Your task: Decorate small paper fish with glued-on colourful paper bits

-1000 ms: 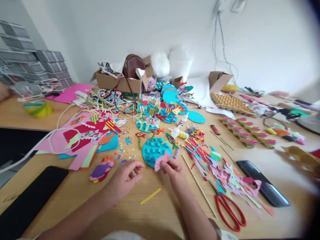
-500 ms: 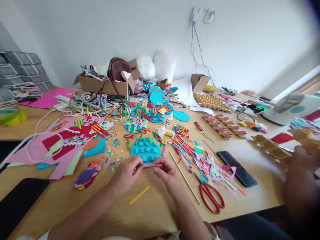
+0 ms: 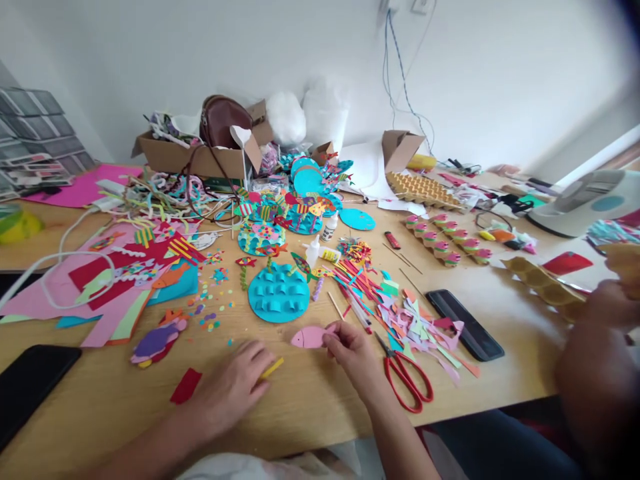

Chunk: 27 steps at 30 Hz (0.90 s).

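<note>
In my right hand (image 3: 350,343) is a pink paper fish (image 3: 307,337), pinched at its tail between thumb and fingers, with a drawn eye and gill line. My left hand (image 3: 237,380) lies low over the table, thumb and fingers apart around one end of a yellow paper strip (image 3: 273,368); part of the strip is hidden under the fingers. Beside the left wrist lies a red paper piece (image 3: 186,385). Beyond the fish stands a round blue paper base (image 3: 278,297) with curled loops, and small paper fish on stems around its back edge.
Red-handled scissors (image 3: 407,380), a phone (image 3: 464,325) and paper scraps (image 3: 420,323) lie to the right. Glue bottles (image 3: 313,253) stand behind the blue base. Coloured paper sheets (image 3: 45,283) spread at left. Another person's hand (image 3: 607,307) is at far right, by egg-carton pieces (image 3: 543,283).
My left hand has let go of the pink fish and moved down left to the yellow strip. My right hand has turned the fish flat into view. The red paper piece now shows.
</note>
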Each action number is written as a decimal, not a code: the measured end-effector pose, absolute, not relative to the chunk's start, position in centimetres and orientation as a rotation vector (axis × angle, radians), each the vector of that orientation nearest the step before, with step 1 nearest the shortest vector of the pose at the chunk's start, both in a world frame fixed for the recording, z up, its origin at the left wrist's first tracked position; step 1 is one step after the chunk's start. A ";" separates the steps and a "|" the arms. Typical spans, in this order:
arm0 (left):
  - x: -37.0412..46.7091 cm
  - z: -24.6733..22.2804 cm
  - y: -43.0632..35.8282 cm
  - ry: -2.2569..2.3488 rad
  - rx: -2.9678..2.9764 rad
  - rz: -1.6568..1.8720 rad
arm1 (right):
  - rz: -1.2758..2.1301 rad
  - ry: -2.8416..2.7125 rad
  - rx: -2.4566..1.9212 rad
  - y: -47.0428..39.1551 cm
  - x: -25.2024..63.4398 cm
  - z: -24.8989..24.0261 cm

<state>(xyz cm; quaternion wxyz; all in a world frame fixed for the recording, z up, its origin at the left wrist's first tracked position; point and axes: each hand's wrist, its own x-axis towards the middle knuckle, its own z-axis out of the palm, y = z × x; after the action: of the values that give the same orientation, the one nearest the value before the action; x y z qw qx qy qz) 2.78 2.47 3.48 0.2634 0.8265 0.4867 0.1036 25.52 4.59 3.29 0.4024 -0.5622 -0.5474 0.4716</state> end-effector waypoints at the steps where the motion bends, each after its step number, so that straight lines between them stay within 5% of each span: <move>1: 2.9 3.3 1.9 1.338 2.277 0.199 | 1.179 -1.404 -1.437 4.6 25.7 3.0; 11: 2.4 3.7 2.1 1.562 2.365 -0.139 | 1.267 -1.438 -1.420 4.7 25.3 2.5; 19: -1.0 5.1 1.9 1.749 2.231 0.394 | 1.763 -0.763 -1.135 4.0 24.8 3.7; 27: 5.4 5.3 2.6 1.269 1.540 0.948 | 1.968 -0.502 -0.835 2.4 18.9 4.2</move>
<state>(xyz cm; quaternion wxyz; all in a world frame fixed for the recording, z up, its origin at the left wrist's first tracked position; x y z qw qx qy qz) 5.45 2.58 5.34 0.4498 0.6226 0.5131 0.3832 18.92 2.37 4.17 0.4555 -0.3384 -0.2034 0.7979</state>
